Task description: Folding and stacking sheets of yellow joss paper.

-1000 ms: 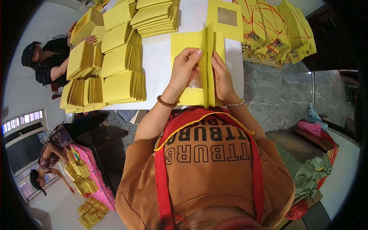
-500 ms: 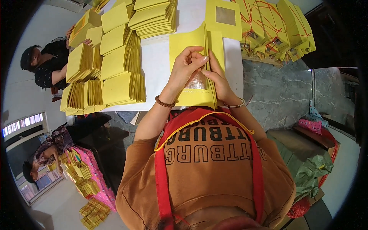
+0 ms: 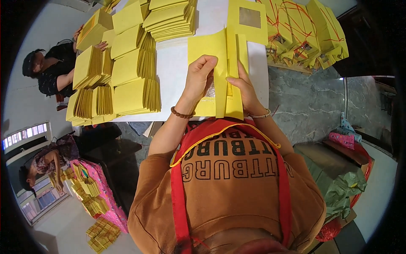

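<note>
Both my hands hold a folded yellow paper bag (image 3: pixel 220 95) upright on edge at the table's front, its layers parted down the middle. My left hand (image 3: pixel 198 76) is closed, thumb and curled fingers pinching the left layer. On the other side, my right hand (image 3: pixel 246 89) grips the right layers, thumb in front and fingers behind. Part of a shiny clear window (image 3: pixel 210 88) shows beside my left hand. Under the bag lies more flat yellow paper (image 3: pixel 203 48). Just beyond is a flat yellow piece with a square window (image 3: pixel 249 17).
Stacks of folded yellow paper (image 3: pixel 135 95) cover the left of the white table (image 3: pixel 171 80). At the far right are yellow bundles tied with red string (image 3: pixel 296 29). One person (image 3: pixel 53 67) handles stacks at the left; another (image 3: pixel 50 163) leans over a pink-covered table (image 3: pixel 110 190).
My left hand has drawn away from my right, pulling the bag's layers apart and opening a gap between them. The person at lower left has bent forward.
</note>
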A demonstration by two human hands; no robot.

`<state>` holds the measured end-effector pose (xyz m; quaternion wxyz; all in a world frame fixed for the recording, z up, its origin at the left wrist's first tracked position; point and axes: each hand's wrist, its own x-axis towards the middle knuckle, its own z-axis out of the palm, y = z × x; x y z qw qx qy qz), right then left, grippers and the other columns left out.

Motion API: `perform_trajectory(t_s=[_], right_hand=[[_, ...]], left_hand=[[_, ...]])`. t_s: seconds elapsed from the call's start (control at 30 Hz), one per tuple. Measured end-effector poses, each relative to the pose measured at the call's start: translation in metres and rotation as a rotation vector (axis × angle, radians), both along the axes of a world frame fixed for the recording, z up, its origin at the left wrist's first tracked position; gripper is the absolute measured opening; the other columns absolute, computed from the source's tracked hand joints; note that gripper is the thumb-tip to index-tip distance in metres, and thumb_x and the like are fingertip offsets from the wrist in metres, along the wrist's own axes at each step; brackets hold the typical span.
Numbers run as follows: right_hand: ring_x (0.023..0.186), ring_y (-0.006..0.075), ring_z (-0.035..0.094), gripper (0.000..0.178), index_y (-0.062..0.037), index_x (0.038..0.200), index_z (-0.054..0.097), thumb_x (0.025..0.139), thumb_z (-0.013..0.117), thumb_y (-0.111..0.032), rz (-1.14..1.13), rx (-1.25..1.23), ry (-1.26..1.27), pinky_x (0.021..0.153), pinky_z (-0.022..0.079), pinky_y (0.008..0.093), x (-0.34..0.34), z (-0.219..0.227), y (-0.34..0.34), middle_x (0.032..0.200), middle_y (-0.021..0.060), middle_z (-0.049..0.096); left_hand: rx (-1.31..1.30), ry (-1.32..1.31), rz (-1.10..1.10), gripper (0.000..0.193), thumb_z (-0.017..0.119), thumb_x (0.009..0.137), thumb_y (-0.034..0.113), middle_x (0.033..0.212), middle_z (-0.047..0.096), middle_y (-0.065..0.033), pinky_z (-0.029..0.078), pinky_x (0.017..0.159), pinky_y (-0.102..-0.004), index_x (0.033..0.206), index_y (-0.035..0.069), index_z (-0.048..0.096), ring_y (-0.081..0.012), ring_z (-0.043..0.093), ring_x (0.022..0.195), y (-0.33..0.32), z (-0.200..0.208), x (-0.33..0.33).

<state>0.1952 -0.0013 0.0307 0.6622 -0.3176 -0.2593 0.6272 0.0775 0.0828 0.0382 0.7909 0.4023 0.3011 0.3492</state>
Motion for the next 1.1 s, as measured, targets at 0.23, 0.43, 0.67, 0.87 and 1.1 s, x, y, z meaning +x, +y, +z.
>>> perform_trajectory(t_s=[0.23,0.43,0.67,0.87,1.1], right_hand=[[0.115,0.0157,0.039,0.062,-0.0036,0.137,0.019,0.081,0.044,-0.005,0.005,-0.004,0.08,0.096,0.032,0.0265,0.001,0.002,-0.001,0.127,0.0079,0.039],[0.12,0.0145,0.034,0.066,-0.0047,0.14,0.012,0.084,0.047,-0.003,0.023,0.043,-0.058,0.097,0.03,0.0263,-0.002,0.003,-0.001,0.133,0.0075,0.033],[0.125,0.0145,0.027,0.07,-0.0059,0.141,0.008,0.084,0.049,-0.004,-0.026,0.099,-0.287,0.099,0.027,0.0261,-0.004,-0.013,0.002,0.137,0.0075,0.025],[0.122,0.0147,0.031,0.069,-0.0061,0.14,0.011,0.084,0.051,-0.004,0.009,0.052,-0.072,0.098,0.028,0.0255,-0.003,-0.002,-0.001,0.136,0.008,0.027],[0.117,0.0145,0.04,0.051,-0.006,0.138,0.018,0.092,0.037,-0.016,-0.006,-0.041,0.136,0.095,0.035,0.0275,0.0,0.002,0.001,0.131,0.0066,0.036]], left_hand=[[0.16,0.096,0.165,0.022,0.05,0.084,0.0,0.077,0.056,-0.0016,0.042,0.059,-0.0187,0.107,0.002,0.049,-0.005,0.05,0.065,-0.004,0.001,0.007],[0.429,0.303,0.129,0.03,0.051,0.084,0.003,0.088,0.058,-0.0046,0.043,0.069,-0.0204,0.114,0.002,0.051,-0.0075,0.052,0.076,-0.005,0.002,0.009],[0.593,0.361,0.068,0.037,0.066,0.079,0.017,0.102,0.058,-0.0082,0.042,0.08,-0.0238,0.109,-0.001,0.055,-0.0116,0.052,0.092,-0.006,0.011,0.015],[0.467,0.276,0.048,0.04,0.066,0.079,0.02,0.1,0.058,-0.0069,0.043,0.077,-0.0224,0.11,-0.001,0.054,-0.0101,0.052,0.09,-0.007,0.011,0.013],[0.198,0.21,0.041,0.029,0.054,0.086,0.015,0.093,0.057,-0.0034,0.043,0.068,-0.0192,0.111,-0.001,0.052,-0.006,0.051,0.08,-0.006,0.003,0.007]])
